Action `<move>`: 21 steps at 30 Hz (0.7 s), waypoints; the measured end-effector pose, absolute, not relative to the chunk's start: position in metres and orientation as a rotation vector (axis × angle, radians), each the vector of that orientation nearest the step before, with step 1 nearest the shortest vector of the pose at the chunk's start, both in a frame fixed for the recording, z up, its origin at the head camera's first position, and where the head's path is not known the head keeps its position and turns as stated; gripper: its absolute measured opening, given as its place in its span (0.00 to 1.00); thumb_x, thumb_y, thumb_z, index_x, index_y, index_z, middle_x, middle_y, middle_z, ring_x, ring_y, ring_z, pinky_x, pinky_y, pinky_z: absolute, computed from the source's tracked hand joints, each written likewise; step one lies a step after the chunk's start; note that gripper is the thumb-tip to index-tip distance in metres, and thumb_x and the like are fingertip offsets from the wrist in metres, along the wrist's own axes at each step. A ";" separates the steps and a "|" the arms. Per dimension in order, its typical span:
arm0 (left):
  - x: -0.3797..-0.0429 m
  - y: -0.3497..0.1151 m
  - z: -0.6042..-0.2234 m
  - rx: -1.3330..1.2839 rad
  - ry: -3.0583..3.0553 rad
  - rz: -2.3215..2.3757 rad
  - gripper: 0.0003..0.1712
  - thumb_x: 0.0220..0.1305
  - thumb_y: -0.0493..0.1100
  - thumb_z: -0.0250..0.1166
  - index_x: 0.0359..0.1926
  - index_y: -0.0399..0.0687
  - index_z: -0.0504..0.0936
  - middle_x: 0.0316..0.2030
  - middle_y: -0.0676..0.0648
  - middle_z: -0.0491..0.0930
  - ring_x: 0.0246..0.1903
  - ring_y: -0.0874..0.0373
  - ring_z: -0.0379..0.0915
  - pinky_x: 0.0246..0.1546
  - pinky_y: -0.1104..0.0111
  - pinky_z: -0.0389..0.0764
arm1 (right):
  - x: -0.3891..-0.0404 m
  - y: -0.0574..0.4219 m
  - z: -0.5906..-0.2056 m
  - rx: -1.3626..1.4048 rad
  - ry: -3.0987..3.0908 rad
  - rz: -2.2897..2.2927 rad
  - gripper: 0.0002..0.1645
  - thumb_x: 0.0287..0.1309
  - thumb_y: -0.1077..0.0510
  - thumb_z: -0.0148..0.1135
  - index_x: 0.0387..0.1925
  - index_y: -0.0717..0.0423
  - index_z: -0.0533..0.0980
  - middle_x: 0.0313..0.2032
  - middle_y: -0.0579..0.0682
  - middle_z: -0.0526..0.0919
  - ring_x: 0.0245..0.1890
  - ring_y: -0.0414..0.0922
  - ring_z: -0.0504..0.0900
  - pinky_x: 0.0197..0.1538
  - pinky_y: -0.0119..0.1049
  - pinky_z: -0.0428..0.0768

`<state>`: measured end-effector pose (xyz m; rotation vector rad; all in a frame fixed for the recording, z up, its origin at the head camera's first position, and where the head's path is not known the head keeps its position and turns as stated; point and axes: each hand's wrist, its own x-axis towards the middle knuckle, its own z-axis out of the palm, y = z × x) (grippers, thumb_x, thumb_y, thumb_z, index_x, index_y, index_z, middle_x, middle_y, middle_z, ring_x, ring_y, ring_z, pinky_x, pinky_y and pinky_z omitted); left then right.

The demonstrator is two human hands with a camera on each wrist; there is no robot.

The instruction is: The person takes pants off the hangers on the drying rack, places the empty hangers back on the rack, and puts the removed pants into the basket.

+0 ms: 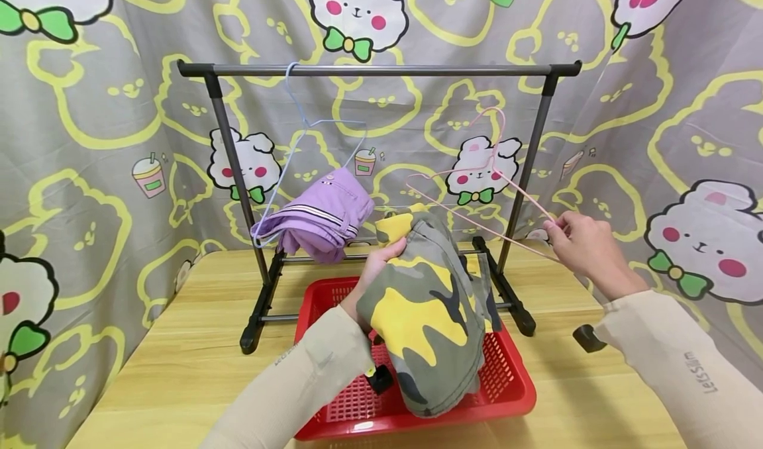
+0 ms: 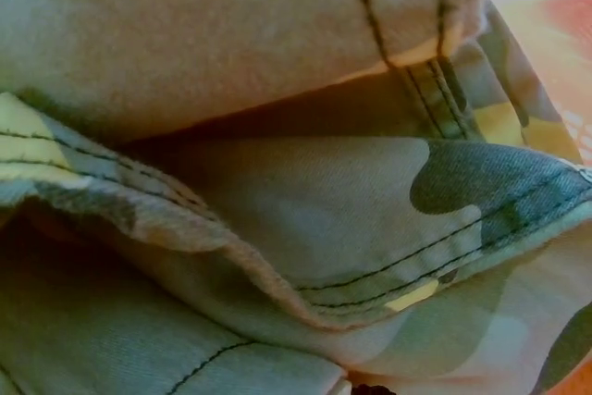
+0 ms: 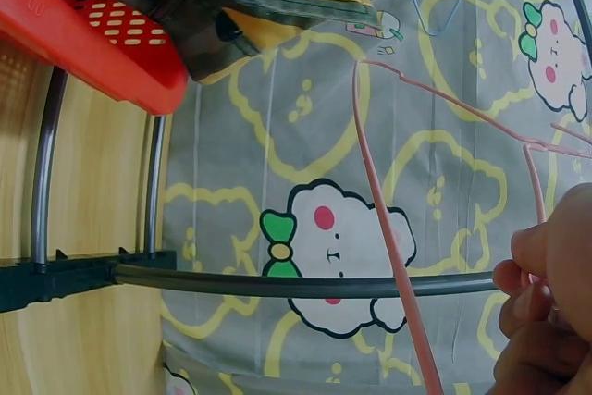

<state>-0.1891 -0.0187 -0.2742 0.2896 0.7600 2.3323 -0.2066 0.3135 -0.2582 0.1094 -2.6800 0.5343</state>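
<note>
My left hand [image 1: 377, 263] grips a grey, yellow and black camouflage garment [image 1: 426, 303] with stitched hems, draped over the fingers above the red basket. Only the thumb side of that hand shows; cloth hides the rest. Folds of the same garment [image 2: 324, 219] fill the left wrist view. On the right, my right hand [image 1: 587, 247] pinches one corner of a pink hanger [image 1: 456, 217], its hook pointing up and its other end reaching toward the garment. In the right wrist view, curled fingers [image 3: 532, 307] hold the hanger [image 3: 381, 201], which has nothing on it.
A dark metal rack [image 1: 381, 71] stands on the wooden table [image 1: 149, 363]. From its bar hangs a blue hanger [image 1: 289, 151] with folded purple pants [image 1: 328, 210]. The red basket [image 1: 512, 396] sits in front, between the rack's feet. A patterned curtain [image 1: 149, 91] encloses the back and sides.
</note>
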 end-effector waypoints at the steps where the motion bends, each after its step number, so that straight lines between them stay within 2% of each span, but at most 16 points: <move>1: -0.189 -0.018 -0.275 0.291 0.763 2.336 0.20 0.78 0.46 0.33 0.47 0.42 0.70 0.36 0.50 0.78 0.37 0.60 0.76 0.42 0.73 0.75 | -0.206 0.314 -0.258 0.106 -2.682 0.537 0.23 0.72 0.46 0.46 0.32 0.61 0.73 0.18 0.51 0.70 0.18 0.48 0.66 0.19 0.40 0.62; 9: -0.193 -0.016 -0.282 0.335 0.872 2.332 0.21 0.76 0.45 0.34 0.41 0.42 0.73 0.33 0.51 0.80 0.35 0.62 0.77 0.43 0.74 0.75 | -0.206 0.315 -0.257 0.114 -2.668 0.534 0.22 0.72 0.47 0.47 0.32 0.61 0.73 0.18 0.51 0.71 0.18 0.49 0.67 0.19 0.40 0.62; 21: -0.195 -0.023 -0.288 0.354 0.853 2.267 0.19 0.77 0.44 0.33 0.47 0.42 0.70 0.38 0.50 0.80 0.40 0.61 0.77 0.47 0.73 0.74 | -0.209 0.316 -0.257 0.120 -2.648 0.516 0.22 0.71 0.47 0.47 0.32 0.61 0.74 0.19 0.51 0.72 0.20 0.49 0.67 0.20 0.40 0.63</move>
